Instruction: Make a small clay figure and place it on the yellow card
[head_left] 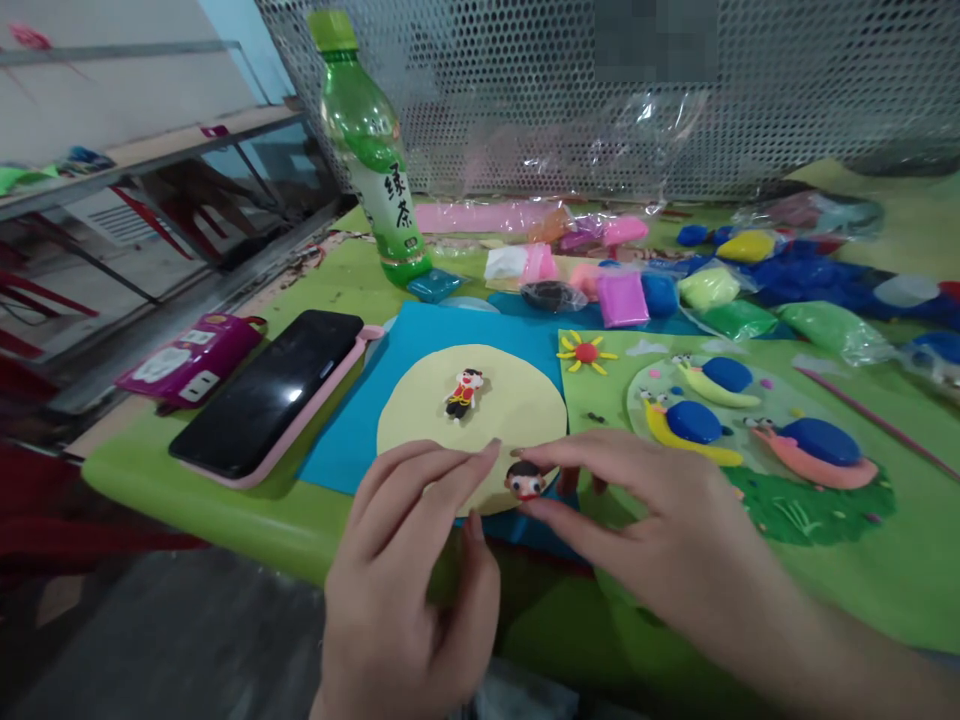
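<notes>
Between the thumb and forefinger of my right hand (645, 500) is a small clay head (524, 482) with dark hair, big eyes and a red mouth. Just left of it is my left hand (420, 560), its thumb and fingers apart with nothing seen between them. Both hands are over the near edge of a pale yellow paper circle (405, 400), which lies on a blue sheet (427, 325). On the circle rests a tiny clay figure (464, 393) in red, black and white.
To the left lie a black-screened phone (270, 390) and a purple pouch (191, 360). A green tea bottle (371, 150) stands behind. Wrapped clay packs (622, 298) line the back. At right, a green sheet (922, 420) bears clay snails (694, 425) and a clay sun (586, 352).
</notes>
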